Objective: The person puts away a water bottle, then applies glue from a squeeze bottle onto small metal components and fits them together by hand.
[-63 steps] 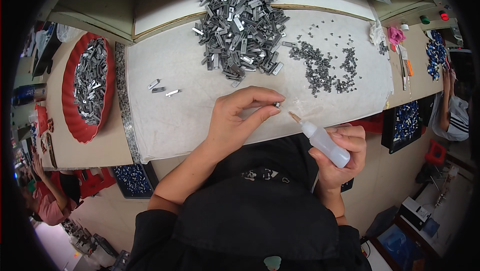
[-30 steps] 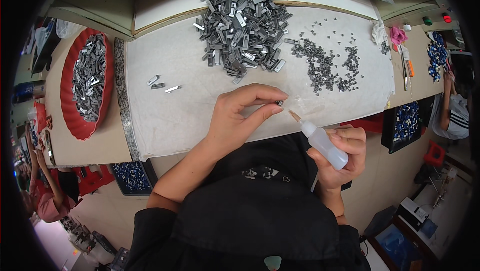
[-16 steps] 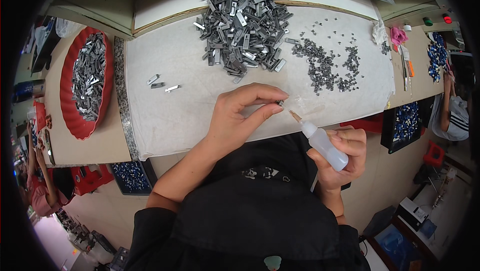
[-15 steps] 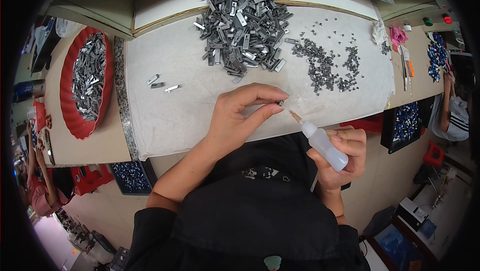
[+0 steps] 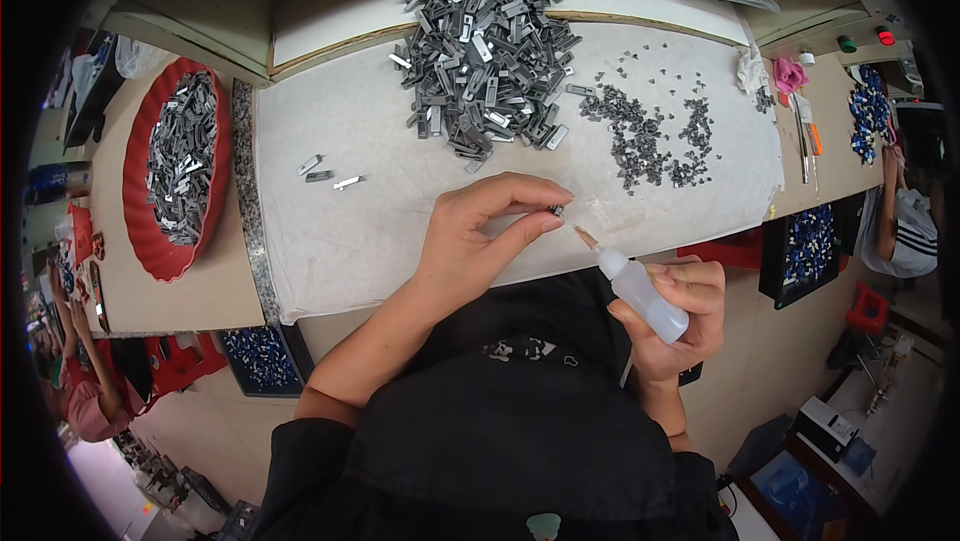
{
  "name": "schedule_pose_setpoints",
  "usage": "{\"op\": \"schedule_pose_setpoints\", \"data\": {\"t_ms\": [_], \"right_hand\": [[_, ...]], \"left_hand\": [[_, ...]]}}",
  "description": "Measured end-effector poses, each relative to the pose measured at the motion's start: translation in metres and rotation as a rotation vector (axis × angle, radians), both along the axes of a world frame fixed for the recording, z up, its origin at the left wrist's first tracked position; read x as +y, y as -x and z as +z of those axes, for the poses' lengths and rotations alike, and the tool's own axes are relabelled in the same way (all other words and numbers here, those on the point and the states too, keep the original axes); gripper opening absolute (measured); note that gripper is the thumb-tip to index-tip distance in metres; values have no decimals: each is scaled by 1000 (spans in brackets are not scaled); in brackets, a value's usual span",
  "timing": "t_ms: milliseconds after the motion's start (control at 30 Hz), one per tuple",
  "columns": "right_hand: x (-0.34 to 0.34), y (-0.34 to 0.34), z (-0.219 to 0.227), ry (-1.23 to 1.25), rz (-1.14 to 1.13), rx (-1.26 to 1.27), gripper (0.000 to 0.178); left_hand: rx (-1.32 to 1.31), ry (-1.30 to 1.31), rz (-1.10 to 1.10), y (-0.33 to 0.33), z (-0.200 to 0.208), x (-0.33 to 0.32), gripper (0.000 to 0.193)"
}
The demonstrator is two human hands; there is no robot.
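Between the thumb and forefinger of my left hand (image 5: 490,226) is a small dark metal part (image 5: 556,210), mostly hidden by the fingertips. My right hand (image 5: 685,311) grips a translucent white squeeze bottle (image 5: 648,299) with a thin tan nozzle (image 5: 586,237). The bottle is tilted, its tip pointing up and left, a short way from the part. Beyond my left hand a large heap of grey metal clips (image 5: 490,51) lies on the white sheet (image 5: 340,231). Farther right are scattered tiny dark metal pieces (image 5: 640,141). Three loose clips (image 5: 319,176) lie to the left.
A red scalloped bowl (image 5: 140,211) full of similar clips stands at the left. At the right lie tools (image 5: 806,136), a pink crumpled cloth (image 5: 789,75) and blue-and-white pieces (image 5: 868,111). A dark tray (image 5: 800,251) sits below the right edge. Other people (image 5: 905,221) work at both sides.
The bottle and my right hand have shifted slightly left and down. My left hand stays almost in place with the small part. The whole view has moved a little.
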State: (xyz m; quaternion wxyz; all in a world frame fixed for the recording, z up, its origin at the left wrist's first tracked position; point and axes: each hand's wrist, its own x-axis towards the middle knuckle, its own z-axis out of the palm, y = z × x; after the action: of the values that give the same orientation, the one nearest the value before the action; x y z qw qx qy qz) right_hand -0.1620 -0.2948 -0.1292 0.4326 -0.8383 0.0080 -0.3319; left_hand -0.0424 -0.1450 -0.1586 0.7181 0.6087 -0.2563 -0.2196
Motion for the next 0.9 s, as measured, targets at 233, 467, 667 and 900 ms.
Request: {"op": "schedule_pose_setpoints", "data": {"t_ms": [233,467,667,900], "right_hand": [[1,-1,1,22,-4,1,41],[1,-1,0,-3,-12,4,41],[1,-1,2,-27,10,-8,41],[1,0,-4,-37,-20,-4,41]], "left_hand": [[-2,18,0,0,-1,0,19],[-19,3,1,0,-1,0,18],[-20,8,-4,0,0,1,19],[43,16,-11,1,1,0,18]]}}
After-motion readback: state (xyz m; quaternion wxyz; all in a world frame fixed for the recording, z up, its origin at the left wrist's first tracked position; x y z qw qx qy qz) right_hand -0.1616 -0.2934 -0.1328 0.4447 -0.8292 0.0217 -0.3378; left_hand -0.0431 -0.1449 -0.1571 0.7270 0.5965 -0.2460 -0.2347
